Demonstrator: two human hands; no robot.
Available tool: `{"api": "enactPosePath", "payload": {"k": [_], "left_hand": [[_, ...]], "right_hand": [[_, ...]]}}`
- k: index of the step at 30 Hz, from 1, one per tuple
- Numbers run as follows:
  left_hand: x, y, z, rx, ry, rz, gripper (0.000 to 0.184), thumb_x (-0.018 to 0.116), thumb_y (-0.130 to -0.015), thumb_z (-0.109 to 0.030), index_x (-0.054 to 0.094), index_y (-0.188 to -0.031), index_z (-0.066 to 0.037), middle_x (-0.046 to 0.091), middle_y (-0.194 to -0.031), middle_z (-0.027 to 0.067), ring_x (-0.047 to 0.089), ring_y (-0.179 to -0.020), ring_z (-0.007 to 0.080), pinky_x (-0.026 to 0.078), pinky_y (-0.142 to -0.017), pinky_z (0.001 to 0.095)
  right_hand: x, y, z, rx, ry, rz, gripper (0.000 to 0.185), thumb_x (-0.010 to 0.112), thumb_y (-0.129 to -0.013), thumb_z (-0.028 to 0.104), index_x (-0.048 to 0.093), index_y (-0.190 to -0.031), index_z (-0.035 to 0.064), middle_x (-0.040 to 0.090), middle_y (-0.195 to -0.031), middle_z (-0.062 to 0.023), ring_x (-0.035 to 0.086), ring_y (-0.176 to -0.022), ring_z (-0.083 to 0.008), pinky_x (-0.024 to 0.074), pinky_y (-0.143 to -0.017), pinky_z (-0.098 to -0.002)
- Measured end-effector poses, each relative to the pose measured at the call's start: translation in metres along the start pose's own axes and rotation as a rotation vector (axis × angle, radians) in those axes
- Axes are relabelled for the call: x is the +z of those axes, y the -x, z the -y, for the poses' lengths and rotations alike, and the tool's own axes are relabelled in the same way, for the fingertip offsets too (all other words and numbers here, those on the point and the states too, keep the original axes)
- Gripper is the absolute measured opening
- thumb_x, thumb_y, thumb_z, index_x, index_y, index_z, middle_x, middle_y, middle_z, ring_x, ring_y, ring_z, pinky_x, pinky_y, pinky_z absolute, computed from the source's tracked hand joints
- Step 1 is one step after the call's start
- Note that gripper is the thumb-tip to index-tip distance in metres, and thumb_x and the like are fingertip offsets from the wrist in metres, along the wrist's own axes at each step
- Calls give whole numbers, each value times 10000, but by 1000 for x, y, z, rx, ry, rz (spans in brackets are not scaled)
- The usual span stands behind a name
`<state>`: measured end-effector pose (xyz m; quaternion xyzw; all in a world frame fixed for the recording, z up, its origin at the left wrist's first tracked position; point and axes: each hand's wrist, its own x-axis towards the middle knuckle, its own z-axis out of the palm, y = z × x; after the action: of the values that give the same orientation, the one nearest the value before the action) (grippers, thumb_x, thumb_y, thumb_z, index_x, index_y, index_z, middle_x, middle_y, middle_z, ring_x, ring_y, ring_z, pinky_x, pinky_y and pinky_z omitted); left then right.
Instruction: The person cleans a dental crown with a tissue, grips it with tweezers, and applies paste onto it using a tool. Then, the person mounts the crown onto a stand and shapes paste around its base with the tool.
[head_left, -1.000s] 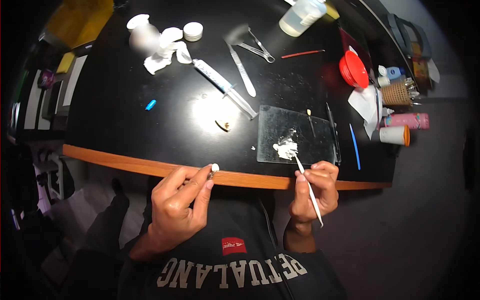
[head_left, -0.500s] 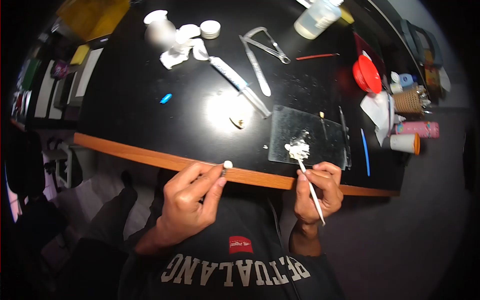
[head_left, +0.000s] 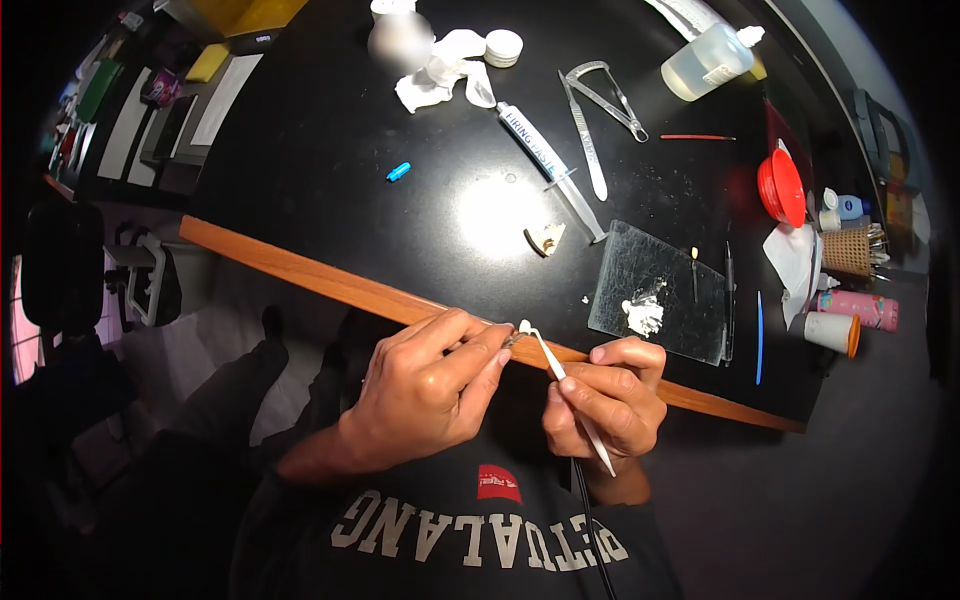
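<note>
Pinched in my left hand (head_left: pixel 430 380) is a small metal holder (head_left: pixel 513 340) bearing a white tooth-shaped piece (head_left: pixel 525 326), near the table edge. My right hand (head_left: pixel 612 400) grips a slim white plastic spatula (head_left: pixel 554 364) like a pen. Its bent tip is at the white piece; whether it touches is hard to tell. White paste (head_left: pixel 642 316) lies on a dark glass slab (head_left: pixel 622 258) beyond my right hand. A syringe labelled firing paste (head_left: pixel 533 140) rests left of the slab, and a small gold-and-white piece (head_left: pixel 547 239) lies near its plunger end.
The table's wooden edge (head_left: pixel 300 272) runs under my hands. Farther back are a blue cap (head_left: pixel 399 172), a metal caliper (head_left: pixel 630 115), crumpled tissue (head_left: pixel 455 68) and a clear bottle (head_left: pixel 700 65). On the right stand a red bowl (head_left: pixel 783 190), a blue stick (head_left: pixel 759 340) and a white cup (head_left: pixel 828 332).
My right hand has brought the spatula tip from the paste on the slab to the white piece. My left hand keeps its pinch. The whole view has shifted and turned.
</note>
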<state>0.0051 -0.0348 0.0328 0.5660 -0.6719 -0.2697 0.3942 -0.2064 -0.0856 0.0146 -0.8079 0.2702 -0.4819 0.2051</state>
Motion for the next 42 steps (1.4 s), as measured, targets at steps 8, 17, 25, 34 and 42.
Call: {"api": "enactPosePath", "payload": {"k": [8, 17, 25, 34, 42], "left_hand": [[2, 1, 2, 17, 11, -16, 233, 742, -886, 54, 772, -1116, 58, 738, -938, 142, 727, -756, 242, 568, -671, 338], [2, 0, 3, 20, 4, -19, 232, 747, -882, 50, 772, -1113, 59, 736, -925, 142, 732, -767, 252, 574, -681, 349], [1, 0, 3, 25, 7, -21, 222, 743, -886, 47, 772, -1105, 61, 733, -920, 143, 737, -777, 261, 578, -689, 353], [2, 0, 1, 12, 2, -33, 202, 747, -885, 37, 769, -1085, 60, 730, -916, 140, 742, -783, 268, 583, -682, 351], [1, -6, -1, 36, -14, -19, 196, 747, -871, 46, 766, -1065, 63, 734, -900, 147, 742, -773, 298, 593, -691, 378]], "right_hand": [[2, 1, 2, -2, 9, 27, 294, 855, -685, -28, 789, -953, 75, 778, -889, -46, 638, -927, -235, 500, -656, -328], [1, 0, 0, -10, 6, 25, 304, 847, -666, -35, 790, -944, 73, 777, -889, -51, 637, -926, -235, 496, -651, -326], [2, 0, 0, 15, -6, 15, 282, 832, -710, -29, 787, -968, 73, 767, -870, -46, 640, -896, -229, 500, -659, -325], [-6, -3, 3, 59, -20, -20, 243, 815, -758, -23, 757, -976, 68, 744, -825, -49, 637, -863, -245, 515, -679, -337], [-52, 21, -16, 241, 343, -220, 176, 750, -756, -76, 722, -896, 27, 713, -733, -65, 615, -805, -233, 520, -808, -377]]}}
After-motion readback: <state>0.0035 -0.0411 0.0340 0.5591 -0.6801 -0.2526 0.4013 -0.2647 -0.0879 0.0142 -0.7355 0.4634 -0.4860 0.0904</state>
